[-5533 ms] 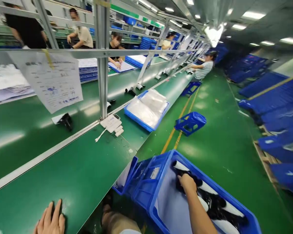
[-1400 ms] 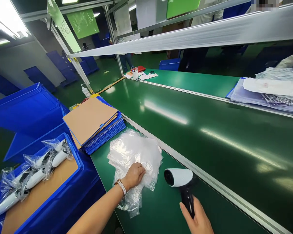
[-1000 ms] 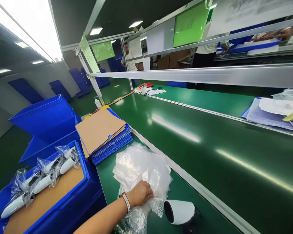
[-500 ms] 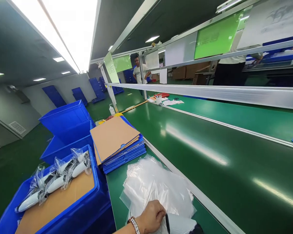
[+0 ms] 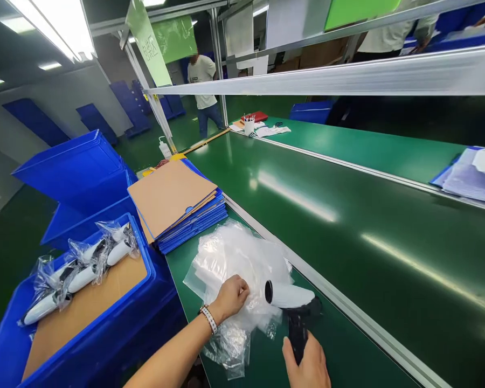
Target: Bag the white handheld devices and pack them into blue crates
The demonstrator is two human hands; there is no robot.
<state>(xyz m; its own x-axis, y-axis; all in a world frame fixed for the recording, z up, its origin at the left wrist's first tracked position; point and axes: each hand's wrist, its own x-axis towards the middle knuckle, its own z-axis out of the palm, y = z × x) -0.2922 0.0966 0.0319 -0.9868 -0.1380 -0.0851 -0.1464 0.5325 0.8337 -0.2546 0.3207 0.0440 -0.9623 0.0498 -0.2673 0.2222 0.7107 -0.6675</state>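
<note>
My left hand (image 5: 231,297), with a band at the wrist, is over a loose pile of clear plastic bags (image 5: 242,248). Its fingers are closed in a pinch on a plastic bag (image 5: 230,345), which droops toward the bench edge. In my right hand (image 5: 307,364) is a device shaped like a hair dryer (image 5: 293,295), gripped by its black handle. Its ribbed white barrel has a dark round end that points at my left hand. The barrel hangs just right of the bags.
Beyond the bags lies a stack of brown and blue sheets (image 5: 178,199). To the left, a blue bin (image 5: 145,264) holds several bagged white-and-black devices (image 5: 83,277) on cardboard. A metal rail (image 5: 307,269) borders the green surface. A person (image 5: 204,81) stands at the back.
My right hand has come into view with the hair-dryer-shaped device, whose barrel now stands apart from my left hand. The view has tilted down, and the person at the back has turned.
</note>
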